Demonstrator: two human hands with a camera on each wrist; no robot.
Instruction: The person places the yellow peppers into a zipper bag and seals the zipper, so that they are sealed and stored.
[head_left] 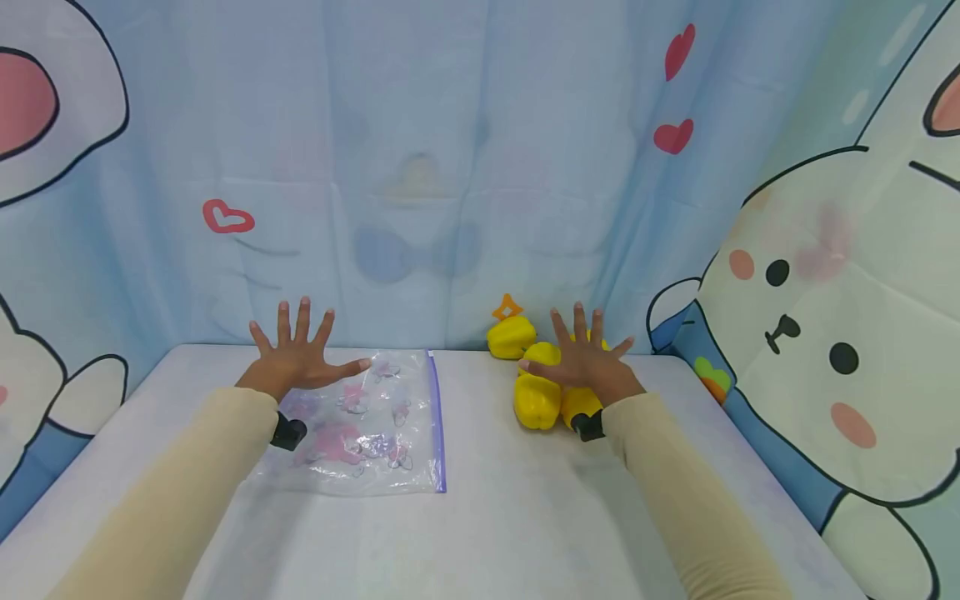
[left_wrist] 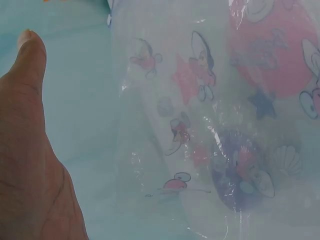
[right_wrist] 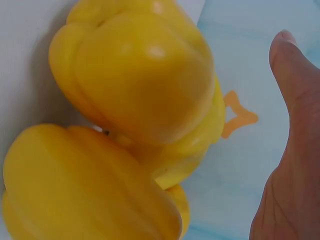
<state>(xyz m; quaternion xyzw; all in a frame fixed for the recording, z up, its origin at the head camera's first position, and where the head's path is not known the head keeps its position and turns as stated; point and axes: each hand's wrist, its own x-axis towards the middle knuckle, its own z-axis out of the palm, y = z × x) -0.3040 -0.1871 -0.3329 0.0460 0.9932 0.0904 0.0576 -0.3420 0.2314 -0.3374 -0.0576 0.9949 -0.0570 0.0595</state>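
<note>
My left hand point(head_left: 298, 363) is held over the table with its fingers spread, above the far left part of a clear zip bag point(head_left: 405, 458). The bag lies flat, with pink and purple cartoon prints and a purple zip edge facing right. My right hand point(head_left: 585, 363) also has spread fingers and holds nothing. Behind and below it sit several yellow bell peppers point(head_left: 537, 403), partly hidden by that hand. In the right wrist view the bell peppers point(right_wrist: 140, 70) lie close together beside my thumb point(right_wrist: 295, 75). The left wrist view shows my thumb point(left_wrist: 25, 85) apart from the printed bag point(left_wrist: 200, 125).
A white table point(head_left: 495, 533) carries the bag on the left and the peppers on the right. A light blue curtain point(head_left: 420, 125) with cartoon prints and hearts hangs behind the table and along its sides. One pepper point(head_left: 512, 337) lies at the table's back edge.
</note>
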